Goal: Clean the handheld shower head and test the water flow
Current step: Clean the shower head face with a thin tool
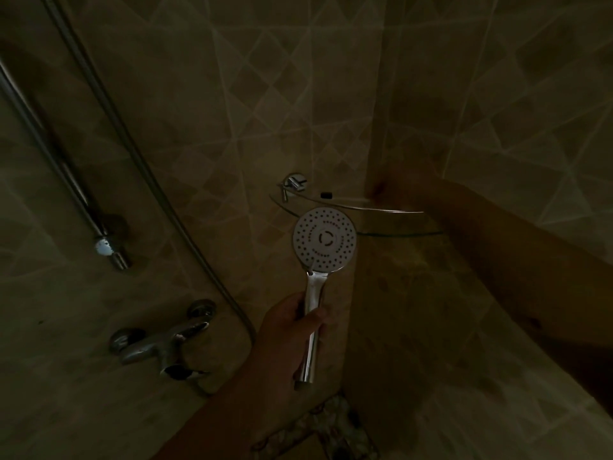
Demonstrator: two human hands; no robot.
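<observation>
the left hand (292,323) grips the shower head (324,240) by its handle, face toward the camera, while the right hand (398,187), grip unclear in the dark, reaches the glass shelf (391,212); best hold that face steady for wiping.

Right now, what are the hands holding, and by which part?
The left hand grips the shower head by its chrome handle. The right hand reaches toward the glass shelf; too dark to tell.

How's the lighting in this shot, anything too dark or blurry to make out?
Head view: very dim overall; only the shower head face is bright; the left hand holds its handle; the right hand at the glass shelf is lost in shadow; wide-angle bending at edges.
</observation>
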